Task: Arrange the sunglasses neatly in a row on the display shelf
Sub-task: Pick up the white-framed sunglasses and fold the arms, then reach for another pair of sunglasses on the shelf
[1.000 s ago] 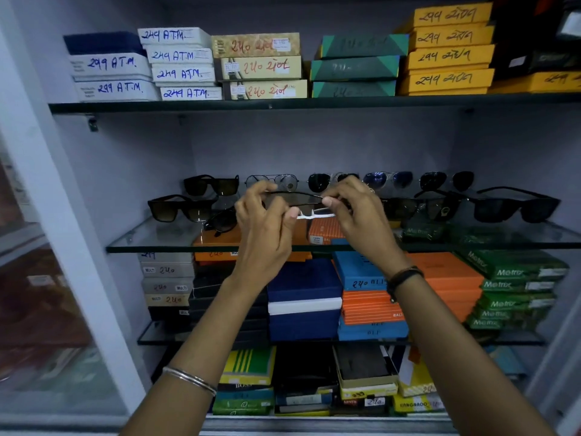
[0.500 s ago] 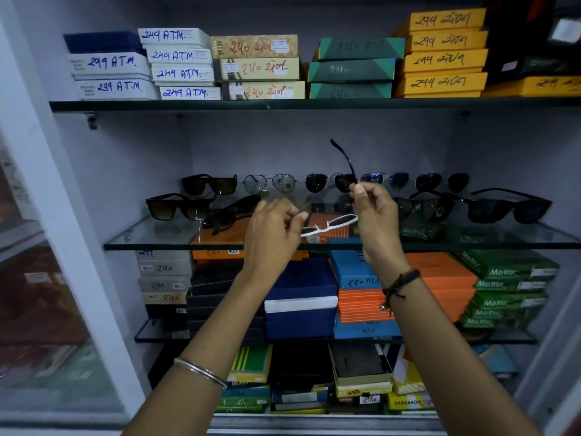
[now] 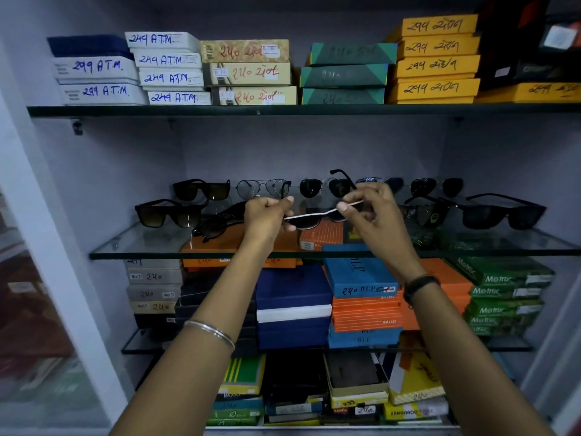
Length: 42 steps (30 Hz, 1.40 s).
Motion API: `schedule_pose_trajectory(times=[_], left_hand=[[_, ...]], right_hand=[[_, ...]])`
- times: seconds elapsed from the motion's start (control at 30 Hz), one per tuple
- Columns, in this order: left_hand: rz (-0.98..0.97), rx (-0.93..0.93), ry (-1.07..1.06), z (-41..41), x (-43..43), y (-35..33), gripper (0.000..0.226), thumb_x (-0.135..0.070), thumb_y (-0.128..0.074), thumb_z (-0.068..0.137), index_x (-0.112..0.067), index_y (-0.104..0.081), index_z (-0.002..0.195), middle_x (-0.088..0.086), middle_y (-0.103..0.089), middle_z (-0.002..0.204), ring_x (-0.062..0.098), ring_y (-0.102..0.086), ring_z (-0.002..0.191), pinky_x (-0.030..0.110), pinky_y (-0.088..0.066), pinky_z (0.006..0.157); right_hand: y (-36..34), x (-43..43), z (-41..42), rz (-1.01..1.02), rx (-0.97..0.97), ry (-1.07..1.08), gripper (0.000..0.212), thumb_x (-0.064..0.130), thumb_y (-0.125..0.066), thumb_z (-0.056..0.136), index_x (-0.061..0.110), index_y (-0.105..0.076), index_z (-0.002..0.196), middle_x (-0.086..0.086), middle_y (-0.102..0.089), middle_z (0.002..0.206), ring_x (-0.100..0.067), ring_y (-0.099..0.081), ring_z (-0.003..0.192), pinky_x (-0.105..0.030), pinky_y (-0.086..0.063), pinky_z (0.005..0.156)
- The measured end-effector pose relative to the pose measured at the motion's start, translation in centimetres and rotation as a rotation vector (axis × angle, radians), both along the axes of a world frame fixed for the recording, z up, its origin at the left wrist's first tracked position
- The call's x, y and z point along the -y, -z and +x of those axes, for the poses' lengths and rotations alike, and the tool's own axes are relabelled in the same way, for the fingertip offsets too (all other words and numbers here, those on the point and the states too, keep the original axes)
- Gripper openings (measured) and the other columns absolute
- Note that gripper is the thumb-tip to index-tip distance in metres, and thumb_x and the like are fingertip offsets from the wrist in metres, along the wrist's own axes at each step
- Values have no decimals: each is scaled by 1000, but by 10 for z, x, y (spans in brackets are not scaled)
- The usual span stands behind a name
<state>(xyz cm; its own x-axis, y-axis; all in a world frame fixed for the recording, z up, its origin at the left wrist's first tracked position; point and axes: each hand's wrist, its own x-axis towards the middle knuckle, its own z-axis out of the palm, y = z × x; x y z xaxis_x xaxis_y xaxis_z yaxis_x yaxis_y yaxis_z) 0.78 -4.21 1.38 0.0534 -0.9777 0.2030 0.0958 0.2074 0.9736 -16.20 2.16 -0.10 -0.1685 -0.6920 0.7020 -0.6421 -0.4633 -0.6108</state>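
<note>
Both hands, left hand point(image 3: 267, 212) and right hand point(image 3: 367, 206), pinch one pair of sunglasses point(image 3: 314, 217) with its arms open, so next it needs a gentle set-down in the row on the glass shelf point(image 3: 141, 247).

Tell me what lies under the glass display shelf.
Under the glass shelf sit stacked boxes: orange, blue, green and grey. The forearms cover some; what is behind the stacks is hidden.

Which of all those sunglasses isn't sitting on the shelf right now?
The pair with the white-edged frame, held in the air between the left hand and right hand. All the others rest on the glass shelf.
</note>
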Motion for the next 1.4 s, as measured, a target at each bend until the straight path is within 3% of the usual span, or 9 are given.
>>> schedule_pose_trajectory(times=[0.13, 0.27, 0.5, 0.63, 0.8, 1.03, 1.17, 1.27, 1.4], left_hand=[[35, 22, 20, -10, 16, -5, 9, -13, -63, 85, -5, -58, 86, 9, -60, 91, 13, -59, 64, 15, -52, 43], [-59, 124, 81, -14, 21, -1, 27, -13, -61, 86, -1, -57, 111, 6, -56, 112, 14, -59, 90, 17, -55, 63], [-168, 413, 30, -17, 26, 10, 12, -14, -69, 80, -7, -69, 90, 8, -69, 108, 16, -59, 102, 36, -45, 97], [-225, 549, -56, -21, 27, 10, 14, -14, -68, 81, -10, -69, 94, 8, -69, 110, 18, -59, 105, 37, -46, 97], [-323, 645, -101, -23, 24, 9, 19, -15, -66, 83, -7, -68, 100, 10, -69, 108, 18, -61, 99, 29, -48, 91], [-404, 698, -112, -21, 16, 9, 32, -17, -63, 86, -5, -60, 115, 12, -65, 116, 20, -61, 105, 25, -46, 90], [-630, 886, -432, 10, 3, 7, 33, -29, -54, 90, -10, -57, 117, 11, -61, 119, 26, -51, 112, 38, -46, 91], [-525, 1096, -645, 48, 3, 8, 39, -33, -49, 92, -7, -50, 120, 16, -53, 125, 32, -44, 116, 46, -39, 94], [-308, 1181, -546, 80, 8, 16, 38, -30, -43, 94, -2, -50, 119, 20, -52, 126, 37, -38, 119, 52, -33, 96]], right_hand=[[-3, 13, -14, 26, -276, 143, 26, 9, -54, 89, 3, -60, 114, -11, -48, 131, -17, -52, 112, -19, -38, 98], [-1, 24, -20, 41, -369, 221, 25, 7, -51, 90, -1, -59, 113, -16, -55, 122, -27, -55, 110, -34, -46, 100], [7, 30, -22, 32, -426, 308, 20, 5, -52, 89, 0, -62, 106, -20, -61, 109, -30, -62, 94, -41, -55, 83], [8, 34, -24, 81, -481, 351, 18, 0, -51, 89, -1, -64, 101, -21, -64, 102, -32, -65, 88, -42, -57, 78], [5, 35, -21, 110, -548, 413, 28, -9, -51, 84, -5, -60, 110, -25, -57, 119, -37, -57, 107, -44, -55, 84], [5, 35, -21, 94, -499, 422, 28, -2, -54, 86, 0, -57, 114, -22, -56, 118, -36, -53, 110, -43, -54, 84], [6, 27, -19, -42, -407, 362, 30, 11, -54, 89, 2, -56, 118, -18, -57, 115, -32, -50, 109, -39, -47, 88], [10, 20, -13, -114, -394, 306, 27, 16, -53, 91, 4, -58, 114, -16, -59, 109, -27, -52, 103, -37, -47, 87], [17, 12, 14, -130, -349, 198, 24, 17, -54, 90, 7, -59, 112, -13, -60, 106, -22, -53, 99, -33, -47, 85]])
